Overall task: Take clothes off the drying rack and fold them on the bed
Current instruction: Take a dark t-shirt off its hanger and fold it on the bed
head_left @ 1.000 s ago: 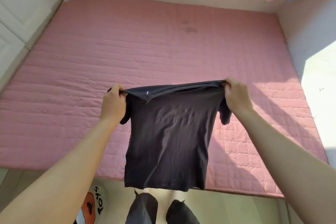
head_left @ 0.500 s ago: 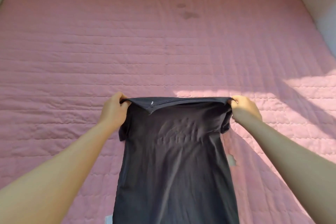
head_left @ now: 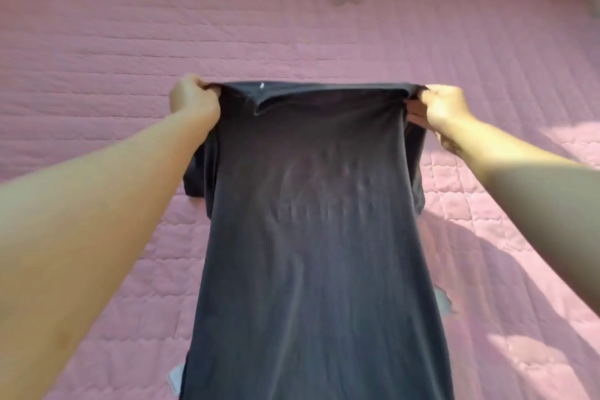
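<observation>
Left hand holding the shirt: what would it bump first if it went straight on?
Probably the pink bed cover; nothing else shows beyond the left hand gripping the black shirt. Depth is unclear.

The one view sits at the person's head, behind and above the left hand [head_left: 194, 97] and right hand [head_left: 444, 105], and faces forward and down along both forearms. It is close: the forearms enter from the lower corners, the dark shirt [head_left: 311, 237] held between the hands fills the middle, and the pink bed [head_left: 97, 26] spreads beyond and beside the hands.
</observation>
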The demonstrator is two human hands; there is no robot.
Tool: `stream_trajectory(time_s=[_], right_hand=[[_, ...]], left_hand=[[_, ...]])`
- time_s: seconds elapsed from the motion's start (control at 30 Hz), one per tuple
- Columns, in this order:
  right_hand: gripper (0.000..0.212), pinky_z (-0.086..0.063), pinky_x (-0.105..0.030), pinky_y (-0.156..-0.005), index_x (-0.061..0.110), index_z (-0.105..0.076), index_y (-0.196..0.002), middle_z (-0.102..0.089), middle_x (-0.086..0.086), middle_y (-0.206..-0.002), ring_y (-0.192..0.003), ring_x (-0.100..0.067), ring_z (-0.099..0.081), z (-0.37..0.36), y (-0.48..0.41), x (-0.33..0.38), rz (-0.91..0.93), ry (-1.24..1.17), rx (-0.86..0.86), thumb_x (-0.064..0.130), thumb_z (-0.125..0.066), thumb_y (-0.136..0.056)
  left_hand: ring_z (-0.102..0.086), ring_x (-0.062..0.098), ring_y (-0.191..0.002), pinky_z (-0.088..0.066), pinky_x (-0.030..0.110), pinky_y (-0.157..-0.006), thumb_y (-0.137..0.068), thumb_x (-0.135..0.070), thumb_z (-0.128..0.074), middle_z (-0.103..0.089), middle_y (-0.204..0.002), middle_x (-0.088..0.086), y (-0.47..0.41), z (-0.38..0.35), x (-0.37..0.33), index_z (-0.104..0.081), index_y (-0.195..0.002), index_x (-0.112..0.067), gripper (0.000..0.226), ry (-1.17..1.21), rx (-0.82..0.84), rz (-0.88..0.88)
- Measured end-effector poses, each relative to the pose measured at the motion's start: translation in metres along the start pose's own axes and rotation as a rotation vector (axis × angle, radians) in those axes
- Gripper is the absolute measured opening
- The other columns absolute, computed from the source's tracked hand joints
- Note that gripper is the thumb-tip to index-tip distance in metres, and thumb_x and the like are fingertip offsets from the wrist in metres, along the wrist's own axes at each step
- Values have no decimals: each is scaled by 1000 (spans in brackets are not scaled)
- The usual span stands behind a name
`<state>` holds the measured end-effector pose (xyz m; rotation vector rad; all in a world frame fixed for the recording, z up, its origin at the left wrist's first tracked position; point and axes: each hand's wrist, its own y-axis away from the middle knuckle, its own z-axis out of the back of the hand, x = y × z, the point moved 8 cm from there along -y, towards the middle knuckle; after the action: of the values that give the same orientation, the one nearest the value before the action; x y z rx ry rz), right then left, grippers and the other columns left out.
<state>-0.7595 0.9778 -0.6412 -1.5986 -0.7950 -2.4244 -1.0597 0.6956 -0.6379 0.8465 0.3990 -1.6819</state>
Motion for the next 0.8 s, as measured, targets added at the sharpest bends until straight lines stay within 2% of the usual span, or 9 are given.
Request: stream_trajectory(time_s=[0.03, 0.1, 0.17, 0.23, 0.3, 0.37, 0.5, 0.63, 0.8], right_hand=[[22, -52, -24, -84, 24, -58, -109, -64, 13, -85, -80, -1, -59, -7, -3, 3, 12, 21, 47, 11, -41, -101], [48, -40, -33, -102, 28, -33, -144, -50, 12, -126, -109, -5, -48, -22, -3, -7, -13, 64, 159, 12, -44, -100], [64, -35, -39, -107, 23, -15, -153, -32, 5, -152, -130, -11, -40, -35, 11, -33, -33, 160, 233, 11, -47, -99], [59, -39, -38, -104, 16, -28, -151, -39, -6, -150, -131, -20, -45, -46, 27, -72, -30, 362, 280, 9, -51, -97], [49, -44, -32, -92, 15, -45, -142, -51, -12, -140, -111, -21, -55, -51, 51, -116, -24, 544, 301, 12, -56, -94], [44, -40, -29, -97, 15, -51, -137, -54, -11, -138, -114, -23, -56, -54, 84, -154, 20, 727, 350, 16, -56, -93], [51, -21, -29, -116, 14, -39, -145, -35, -6, -153, -142, -18, -31, -53, 167, -223, 114, 870, 469, 26, -53, -97], [76, -18, -38, -119, 29, -22, -152, -6, 5, -162, -149, -17, -7, -35, 258, -284, 199, 1109, 546, 67, -24, -86], [92, 5, -36, -119, 46, 10, -149, 28, 18, -155, -144, -9, 24, -8, 340, -329, 211, 1230, 675, 76, -41, -78]], left_hand=[[-56, 29, -113, -42, 29, -87, -95, -20, -55, -60, -124, 12, -2, -2, -8, -57, -125, -14, 31, -43, 18, -53], [-52, 31, -116, -44, 34, -96, -93, -17, -57, -52, -133, 11, 2, -14, -7, -38, -143, -24, 54, -126, 121, -133], [-52, 33, -119, -43, 40, -102, -89, -15, -61, -47, -141, 11, 16, -33, 15, -27, -148, -25, 69, -163, 236, -190], [-49, 33, -125, -39, 41, -106, -86, -13, -63, -45, -144, 10, 40, -55, 49, -31, -148, -19, 69, -194, 337, -236], [-46, 31, -129, -35, 36, -109, -87, -9, -63, -46, -144, 12, 78, -72, 85, -40, -144, -12, 61, -266, 419, -265], [-44, 30, -132, -32, 36, -111, -88, -9, -63, -47, -143, 13, 124, -85, 121, -46, -139, -8, 54, -313, 495, -306], [-34, 28, -141, -25, 41, -116, -88, -35, -65, -34, -154, 8, 228, -91, 192, -48, -141, -16, 59, -480, 626, -493], [-6, 20, -149, -3, 40, -120, -74, -79, -42, -2, -163, -5, 322, -75, 257, -22, -152, -35, 92, -686, 768, -636], [-9, 22, -148, -6, 43, -116, -58, -74, -70, -10, -163, -4, 370, -49, 291, -23, -152, -34, 113, -729, 796, -664]])
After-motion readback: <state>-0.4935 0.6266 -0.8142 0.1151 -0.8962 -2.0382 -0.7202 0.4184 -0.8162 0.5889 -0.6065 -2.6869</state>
